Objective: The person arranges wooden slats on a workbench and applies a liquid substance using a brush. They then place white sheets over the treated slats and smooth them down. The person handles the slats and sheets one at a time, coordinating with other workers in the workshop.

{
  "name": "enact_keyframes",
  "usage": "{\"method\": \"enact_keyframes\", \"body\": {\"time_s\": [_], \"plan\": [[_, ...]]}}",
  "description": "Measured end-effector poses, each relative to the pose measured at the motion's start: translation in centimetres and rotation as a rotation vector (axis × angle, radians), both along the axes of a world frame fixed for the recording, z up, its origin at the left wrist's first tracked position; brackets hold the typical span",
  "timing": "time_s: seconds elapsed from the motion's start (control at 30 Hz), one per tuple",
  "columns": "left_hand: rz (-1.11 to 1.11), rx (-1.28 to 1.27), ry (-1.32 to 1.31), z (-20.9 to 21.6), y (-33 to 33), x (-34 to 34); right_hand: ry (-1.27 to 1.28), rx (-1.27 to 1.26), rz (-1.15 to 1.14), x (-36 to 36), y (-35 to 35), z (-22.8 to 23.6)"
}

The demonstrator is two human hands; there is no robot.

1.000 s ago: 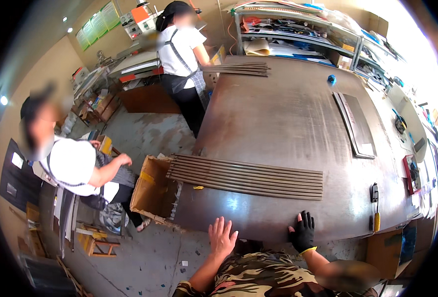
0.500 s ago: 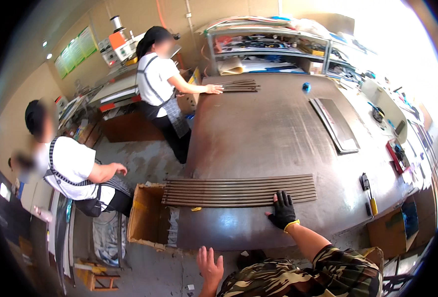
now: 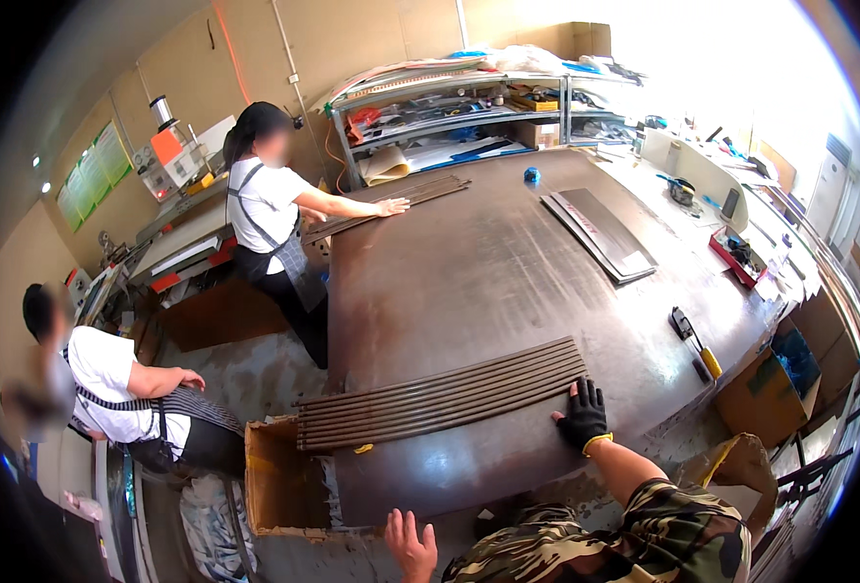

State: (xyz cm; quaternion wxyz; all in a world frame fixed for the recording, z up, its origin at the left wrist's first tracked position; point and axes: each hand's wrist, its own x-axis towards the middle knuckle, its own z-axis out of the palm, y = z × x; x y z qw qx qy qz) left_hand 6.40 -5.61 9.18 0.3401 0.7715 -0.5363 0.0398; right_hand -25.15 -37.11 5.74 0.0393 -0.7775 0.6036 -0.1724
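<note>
A row of long, thin brown rods [image 3: 440, 396] lies side by side across the near part of the brown table [image 3: 449, 262]. At the row's right end, my right hand [image 3: 583, 418], in a black fingerless glove with a yellow cuff, rests with fingers spread, the fingertips by the rod ends. Whether they touch the rods I cannot tell. My bare left hand [image 3: 411, 546] is held in front of the table's near edge, fingers apart and nothing in it. A small yellow piece [image 3: 363, 449] sits just below the rods.
An open cardboard box [image 3: 273, 476] stands against the table's left corner. Across the table a co-worker's hand [image 3: 391, 207] rests by more rods [image 3: 430, 192]. Flat dark panels [image 3: 600, 233], a yellow-handled tool [image 3: 697, 342] and a blue roll [image 3: 532, 175] lie on the right side. Another person stands left.
My view has turned, so the scene sits tilted. My right hand has slid off the rods' front edge to their right end. The far co-worker's hand and rods have shifted.
</note>
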Motion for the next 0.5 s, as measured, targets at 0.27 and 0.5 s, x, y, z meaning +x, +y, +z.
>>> {"method": "enact_keyframes", "body": {"time_s": [0.27, 0.5], "plan": [[-0.142, 0.081, -0.020, -0.9, -3.9, -1.0, -0.108, -0.055, 0.007, -1.9, -0.2, -0.5], [-0.163, 0.112, -0.086, -2.0, -9.4, -4.7, -0.098, -0.093, 0.005, -6.0, -3.4, -0.5]]}}
